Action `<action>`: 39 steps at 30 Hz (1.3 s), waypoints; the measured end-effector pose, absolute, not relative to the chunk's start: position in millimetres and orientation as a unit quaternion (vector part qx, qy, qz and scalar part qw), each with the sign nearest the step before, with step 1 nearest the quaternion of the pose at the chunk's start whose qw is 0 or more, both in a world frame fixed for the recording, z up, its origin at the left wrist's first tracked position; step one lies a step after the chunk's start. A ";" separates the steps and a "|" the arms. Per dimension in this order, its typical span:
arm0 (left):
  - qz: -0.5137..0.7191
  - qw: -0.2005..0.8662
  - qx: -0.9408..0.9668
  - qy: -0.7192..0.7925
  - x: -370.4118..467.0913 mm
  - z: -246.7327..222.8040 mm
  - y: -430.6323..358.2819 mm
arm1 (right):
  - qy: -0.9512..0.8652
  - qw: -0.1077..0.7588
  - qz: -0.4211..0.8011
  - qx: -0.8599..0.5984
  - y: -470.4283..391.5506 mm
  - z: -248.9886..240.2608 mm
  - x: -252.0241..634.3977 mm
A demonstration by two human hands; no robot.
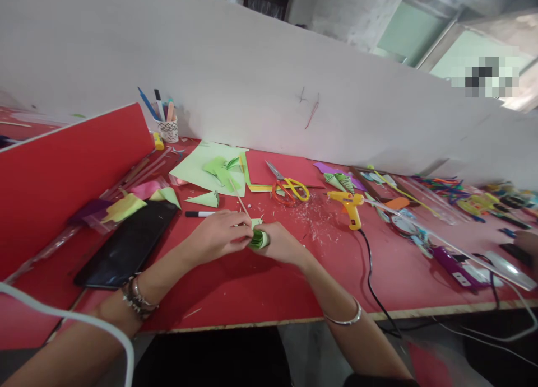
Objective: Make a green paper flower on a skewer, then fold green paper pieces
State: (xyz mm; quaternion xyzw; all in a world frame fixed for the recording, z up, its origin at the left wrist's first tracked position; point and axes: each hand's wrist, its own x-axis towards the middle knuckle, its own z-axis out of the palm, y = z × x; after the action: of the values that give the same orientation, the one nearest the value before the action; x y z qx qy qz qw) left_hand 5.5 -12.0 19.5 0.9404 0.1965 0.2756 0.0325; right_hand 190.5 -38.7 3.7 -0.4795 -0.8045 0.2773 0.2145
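Observation:
Near the middle of the red table (269, 286), my right hand (281, 242) is closed round a small green paper roll (259, 239), whose open end shows curled layers. My left hand (222, 234) has its fingers pinched on a thin wooden stick (240, 197) that slants up and left above the roll. The fingertips of my left hand are at the roll's left edge. A black and white marker (200, 214) lies just beyond my left hand, and behind it rests a pale green paper cone (204, 199).
Scissors (287, 186) with red and yellow handles lie on red sheets (281, 167). A yellow glue gun (349, 206) trails a black cable at right. A black phone (128, 244) lies left, a pen cup (168, 130) behind. Another person's hand (527, 242) shows at far right.

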 end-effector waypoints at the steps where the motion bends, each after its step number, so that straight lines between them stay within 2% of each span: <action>1: 0.272 0.052 0.938 0.210 6.5 19.2 -12.8 | -0.807 0.210 0.264 -0.484 -38.6 3.8 190.4; 10: 0.269 0.085 0.919 0.274 13.9 14.7 -16.1 | -0.812 0.201 0.191 -0.513 -36.7 2.2 189.8; 18: 0.306 0.144 0.902 0.268 16.7 14.1 -18.5 | -0.812 0.224 0.196 -0.502 -37.9 2.3 190.0; 26: 0.311 0.125 0.903 0.268 18.1 15.0 -19.8 | -0.811 0.232 0.203 -0.497 -38.3 3.2 189.8; 31: 0.357 0.157 0.887 0.248 17.8 15.5 -21.2 | -0.810 0.247 0.195 -0.494 -37.5 1.0 189.9; 39: 0.398 0.140 0.867 0.265 21.7 17.5 -25.4 | -0.813 0.283 0.193 -0.470 -38.0 1.4 188.0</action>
State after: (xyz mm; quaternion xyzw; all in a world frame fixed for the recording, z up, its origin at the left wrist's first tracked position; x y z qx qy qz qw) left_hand 21.7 -25.4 17.5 0.8668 0.2652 0.3983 0.1402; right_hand 188.0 -38.0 1.4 -0.4703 -0.8135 0.1925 0.2828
